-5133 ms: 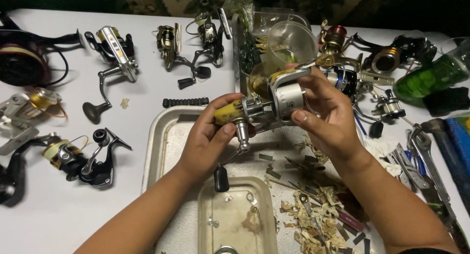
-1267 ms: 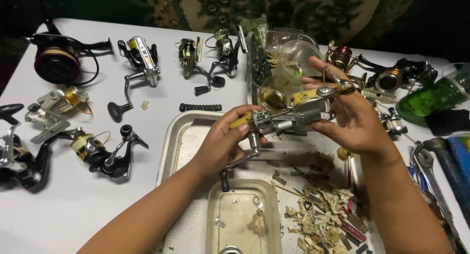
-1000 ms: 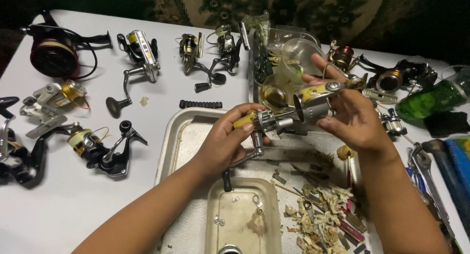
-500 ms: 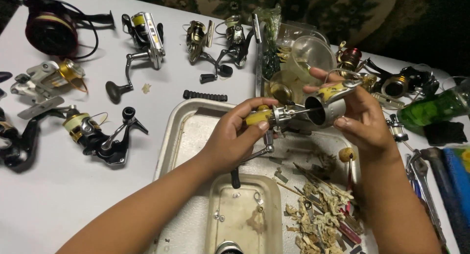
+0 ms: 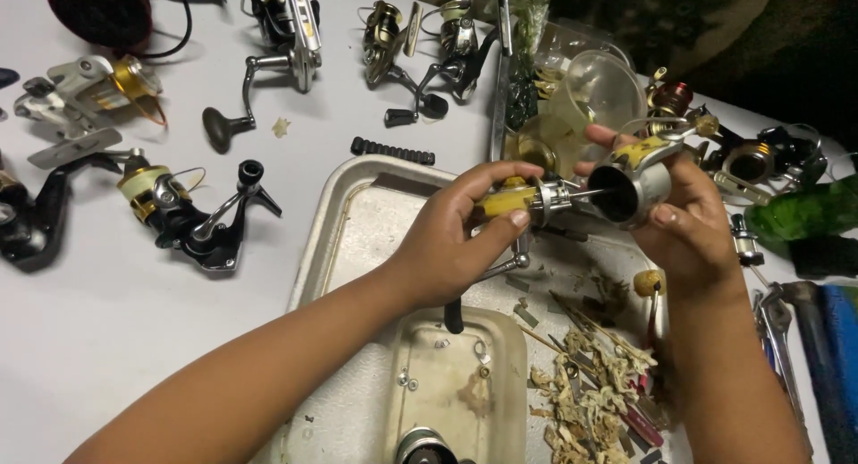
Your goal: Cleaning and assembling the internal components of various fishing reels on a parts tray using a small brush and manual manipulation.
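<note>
The table (image 5: 134, 339) is white and carries all the parts. A metal tray (image 5: 357, 214) lies at its centre, with a smaller tray (image 5: 500, 357) resting inside it at the near edge. Scraps (image 5: 590, 392) of pale debris lie in the large tray, right of the small one.

Whole reels lie well apart on the table to the left: a black reel (image 5: 192, 218), a gold reel (image 5: 98, 88) and a silver reel (image 5: 286, 35) at the far edge. A clear tub (image 5: 599, 84) stands beyond the tray.

The left hand (image 5: 456, 240) is closed around the yellow reel body (image 5: 514, 198), thumb below and fingers above. The right hand (image 5: 688, 223) grasps the rotor (image 5: 630, 180), a grey cup whose open mouth faces the body. A thin shaft (image 5: 581, 194) runs from the body into the rotor (whether the rotor is seated cannot be told). The assembly is held in the air above the far right part of the large tray.
</note>
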